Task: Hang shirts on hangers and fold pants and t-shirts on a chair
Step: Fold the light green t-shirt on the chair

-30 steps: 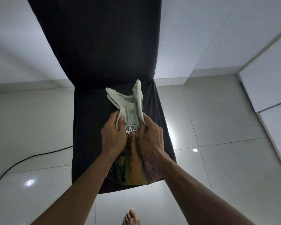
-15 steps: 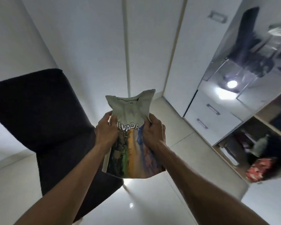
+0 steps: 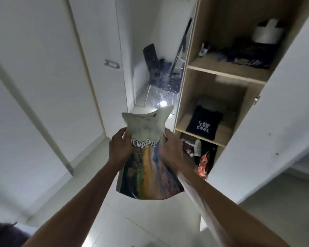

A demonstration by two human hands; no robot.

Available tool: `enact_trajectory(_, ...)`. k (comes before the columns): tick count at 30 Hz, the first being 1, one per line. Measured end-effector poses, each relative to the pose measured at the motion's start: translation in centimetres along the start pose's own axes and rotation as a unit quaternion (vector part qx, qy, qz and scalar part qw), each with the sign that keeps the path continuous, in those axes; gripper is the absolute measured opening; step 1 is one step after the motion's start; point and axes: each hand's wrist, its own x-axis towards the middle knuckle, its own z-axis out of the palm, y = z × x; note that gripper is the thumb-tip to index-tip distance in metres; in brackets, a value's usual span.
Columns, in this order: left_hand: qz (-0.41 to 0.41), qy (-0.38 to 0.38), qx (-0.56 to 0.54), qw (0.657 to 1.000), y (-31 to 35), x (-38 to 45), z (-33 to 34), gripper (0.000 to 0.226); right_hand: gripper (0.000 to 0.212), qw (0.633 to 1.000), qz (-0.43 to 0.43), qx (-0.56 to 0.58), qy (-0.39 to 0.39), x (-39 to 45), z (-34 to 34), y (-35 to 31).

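Fingers [image 3: 126, 135]: both hands pinch the folded pale t-shirt with rainbow print [image 3: 146, 157].
Done: this shirt looks folded.
Left: shelving at two o'clock, near the folded black t-shirt [image 3: 204, 124].

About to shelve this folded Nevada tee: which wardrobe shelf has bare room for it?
The middle wooden shelf has bare board left of the folded black t-shirt with white lettering, and some to its right. The top shelf is crowded with dark clothes; only its left end looks free. The bottom compartment is packed with a bottle and a red patterned bag.
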Motion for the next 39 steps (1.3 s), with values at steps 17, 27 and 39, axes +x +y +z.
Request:
enact_trajectory(17, 0.099, -0.249, 0.048, 0.962, 3.1, 15.6, 20.4, 0.036, 0.030, 0.967, 0.174, -0.075, 0.172, 14.7, -5.3, 10.7)
enact_trajectory(27, 0.115, -0.294, 0.061, 0.947, 3.7, 23.9, 35.2, 0.038, 0.031, 0.949, 0.197, -0.034, 0.242, 26.5, -8.9, 21.3)
enact_trajectory(39, 0.100, -0.251, 0.018, 0.963, -5.0, 39.6, 62.1, 0.033, 0.024, 0.947, 0.161, -0.046, 0.273, 48.0, -9.7, 45.0)
